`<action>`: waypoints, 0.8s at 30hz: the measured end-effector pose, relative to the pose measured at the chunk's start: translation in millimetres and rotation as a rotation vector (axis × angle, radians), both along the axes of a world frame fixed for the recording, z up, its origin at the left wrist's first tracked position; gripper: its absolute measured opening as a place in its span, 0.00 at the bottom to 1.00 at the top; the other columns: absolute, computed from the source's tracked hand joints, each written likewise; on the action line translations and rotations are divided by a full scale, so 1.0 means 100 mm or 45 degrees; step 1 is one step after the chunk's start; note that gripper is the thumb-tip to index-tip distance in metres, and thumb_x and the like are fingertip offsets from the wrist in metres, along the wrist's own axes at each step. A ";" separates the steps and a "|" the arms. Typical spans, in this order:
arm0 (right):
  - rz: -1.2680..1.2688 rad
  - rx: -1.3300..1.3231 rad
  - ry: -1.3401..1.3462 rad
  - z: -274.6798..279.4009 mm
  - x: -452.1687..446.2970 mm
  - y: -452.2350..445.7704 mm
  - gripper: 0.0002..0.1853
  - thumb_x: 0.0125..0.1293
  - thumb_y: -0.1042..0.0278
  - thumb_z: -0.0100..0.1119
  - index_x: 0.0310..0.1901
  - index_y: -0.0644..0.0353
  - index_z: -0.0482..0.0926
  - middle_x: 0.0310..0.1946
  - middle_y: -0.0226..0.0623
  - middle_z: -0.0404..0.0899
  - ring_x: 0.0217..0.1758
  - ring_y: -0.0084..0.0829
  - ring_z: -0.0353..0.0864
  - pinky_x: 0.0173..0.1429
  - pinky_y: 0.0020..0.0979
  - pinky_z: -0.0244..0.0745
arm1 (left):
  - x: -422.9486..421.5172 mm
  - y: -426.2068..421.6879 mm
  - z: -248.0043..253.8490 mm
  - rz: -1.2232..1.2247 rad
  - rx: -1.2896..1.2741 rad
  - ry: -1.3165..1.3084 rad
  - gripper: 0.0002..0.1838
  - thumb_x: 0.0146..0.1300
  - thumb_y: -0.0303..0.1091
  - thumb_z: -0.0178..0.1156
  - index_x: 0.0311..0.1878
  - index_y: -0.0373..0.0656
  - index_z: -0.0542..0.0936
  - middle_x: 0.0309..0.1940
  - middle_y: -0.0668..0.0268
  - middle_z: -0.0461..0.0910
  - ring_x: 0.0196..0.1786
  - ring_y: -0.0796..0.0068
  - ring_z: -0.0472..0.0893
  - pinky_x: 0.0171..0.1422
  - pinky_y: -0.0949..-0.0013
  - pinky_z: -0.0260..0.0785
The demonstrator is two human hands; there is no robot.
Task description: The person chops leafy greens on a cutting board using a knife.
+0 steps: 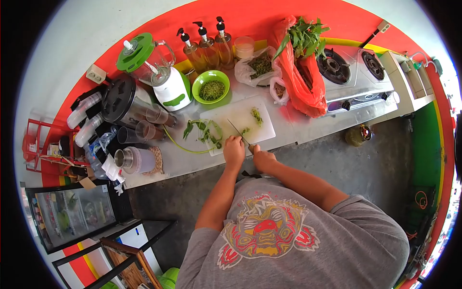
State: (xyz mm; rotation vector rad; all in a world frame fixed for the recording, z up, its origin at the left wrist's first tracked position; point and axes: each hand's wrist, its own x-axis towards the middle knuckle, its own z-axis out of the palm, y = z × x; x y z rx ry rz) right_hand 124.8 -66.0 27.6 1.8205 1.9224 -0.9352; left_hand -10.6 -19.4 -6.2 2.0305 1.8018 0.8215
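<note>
My right hand (263, 160) is wrapped round the handle of a kitchen knife (235, 127), whose blade slants up and left over a white cutting board (236, 110). Close beside the blade, my left hand (234, 148) has its fingers curled at the board's front edge. Leafy green stems (206, 130) lie on the board's left side and run toward that hand, where the fingers hide their ends. A small heap of chopped greens (257, 116) lies to the right of the knife, with a few cut bits (246, 130) near the blade.
Behind the board stand a green bowl (211, 87) of chopped greens, a blender (168, 86) and several pump bottles (207, 49). A red plastic bag (303, 86) with leaves and a gas stove (353, 72) are to the right. Cups and a jug (140, 160) crowd the left.
</note>
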 end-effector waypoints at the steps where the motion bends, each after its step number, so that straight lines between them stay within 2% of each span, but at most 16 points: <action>1: 0.003 -0.004 0.004 0.11 0.00 0.05 0.34 0.61 0.71 0.68 0.61 0.69 0.57 0.49 0.58 0.85 0.55 0.51 0.87 0.55 0.45 0.83 | -0.01 -0.03 0.00 -0.012 0.064 0.026 0.06 0.61 0.28 0.64 0.39 0.39 0.87 0.38 0.56 0.85 0.41 0.50 0.84 0.48 0.54 0.77; 5: -0.032 -0.129 0.025 0.31 -0.04 0.10 0.32 0.61 0.71 0.68 0.61 0.67 0.58 0.50 0.59 0.84 0.56 0.52 0.86 0.57 0.46 0.82 | -0.03 0.06 0.06 0.060 -0.049 -0.127 0.06 0.61 0.28 0.64 0.37 0.39 0.87 0.38 0.55 0.85 0.41 0.50 0.84 0.47 0.54 0.77; 7: -0.047 -0.139 -0.019 0.17 -0.06 0.03 0.32 0.61 0.71 0.68 0.60 0.66 0.58 0.50 0.59 0.84 0.56 0.52 0.86 0.57 0.47 0.82 | -0.04 0.13 0.08 0.136 -0.328 -0.236 0.06 0.61 0.28 0.63 0.36 0.38 0.87 0.37 0.54 0.84 0.41 0.49 0.84 0.48 0.53 0.77; 8: -0.115 -0.088 0.001 0.00 -0.06 0.00 0.33 0.60 0.71 0.69 0.61 0.67 0.58 0.51 0.59 0.84 0.56 0.51 0.87 0.57 0.46 0.82 | -0.05 0.16 0.08 0.142 -0.333 -0.244 0.06 0.61 0.28 0.63 0.36 0.38 0.87 0.37 0.54 0.84 0.41 0.49 0.84 0.48 0.53 0.77; 10: -0.171 -0.048 0.014 0.03 -0.05 0.00 0.34 0.60 0.71 0.69 0.62 0.68 0.58 0.52 0.58 0.84 0.56 0.50 0.87 0.56 0.45 0.82 | -0.07 0.18 0.06 0.083 -0.408 -0.227 0.06 0.60 0.27 0.63 0.37 0.38 0.87 0.37 0.53 0.84 0.41 0.49 0.84 0.48 0.53 0.77; 11: -0.104 -0.076 0.027 0.04 -0.02 0.07 0.33 0.62 0.70 0.67 0.62 0.68 0.58 0.52 0.59 0.84 0.56 0.51 0.87 0.56 0.45 0.82 | -0.06 0.17 0.04 0.091 -0.417 -0.233 0.06 0.60 0.27 0.63 0.37 0.38 0.87 0.37 0.53 0.84 0.41 0.49 0.84 0.48 0.53 0.77; 12: -0.039 -0.107 0.041 0.14 -0.01 0.11 0.32 0.63 0.70 0.65 0.62 0.69 0.57 0.52 0.59 0.84 0.55 0.52 0.87 0.56 0.45 0.82 | -0.03 0.14 0.04 0.069 -0.275 -0.135 0.06 0.60 0.27 0.64 0.38 0.39 0.87 0.37 0.53 0.84 0.42 0.49 0.84 0.48 0.53 0.77; 13: -0.037 -0.120 0.040 0.21 -0.01 0.09 0.32 0.63 0.70 0.65 0.62 0.69 0.57 0.52 0.59 0.84 0.55 0.52 0.87 0.56 0.45 0.82 | -0.02 0.08 0.01 0.043 -0.135 -0.035 0.07 0.59 0.26 0.64 0.39 0.39 0.87 0.38 0.54 0.84 0.42 0.50 0.84 0.48 0.54 0.77; 15: -0.018 -0.108 0.016 0.31 -0.03 0.09 0.30 0.65 0.69 0.63 0.61 0.69 0.58 0.51 0.59 0.84 0.56 0.52 0.86 0.56 0.45 0.82 | -0.03 0.01 -0.02 0.022 -0.071 -0.018 0.07 0.59 0.26 0.64 0.40 0.38 0.87 0.38 0.53 0.84 0.42 0.50 0.84 0.47 0.54 0.77; 16: -0.019 -0.105 0.015 0.20 -0.04 0.05 0.30 0.65 0.69 0.63 0.61 0.69 0.58 0.51 0.59 0.84 0.56 0.52 0.86 0.56 0.45 0.82 | -0.03 0.02 -0.02 0.001 0.008 -0.007 0.07 0.58 0.25 0.65 0.40 0.38 0.87 0.38 0.53 0.84 0.43 0.51 0.84 0.47 0.54 0.77; 17: -0.083 -0.074 0.024 0.05 -0.06 -0.01 0.30 0.65 0.69 0.63 0.61 0.69 0.58 0.51 0.59 0.84 0.56 0.51 0.87 0.56 0.45 0.82 | -0.02 0.03 -0.02 0.002 0.009 -0.009 0.07 0.58 0.25 0.65 0.40 0.38 0.87 0.38 0.53 0.84 0.43 0.51 0.84 0.47 0.54 0.77; 19: -0.146 -0.045 0.026 0.09 -0.06 -0.02 0.29 0.65 0.69 0.63 0.61 0.69 0.58 0.50 0.59 0.84 0.55 0.50 0.87 0.56 0.44 0.83 | -0.02 0.04 -0.03 0.084 -0.107 -0.162 0.05 0.60 0.26 0.63 0.38 0.40 0.86 0.37 0.54 0.84 0.42 0.49 0.83 0.48 0.52 0.77; 24: -0.005 -0.087 0.055 0.15 0.03 0.17 0.28 0.68 0.68 0.59 0.62 0.69 0.57 0.50 0.59 0.84 0.55 0.52 0.87 0.57 0.44 0.82 | -0.07 0.18 -0.12 0.085 -0.337 -0.223 0.04 0.61 0.27 0.63 0.37 0.39 0.85 0.38 0.54 0.83 0.43 0.49 0.83 0.48 0.52 0.76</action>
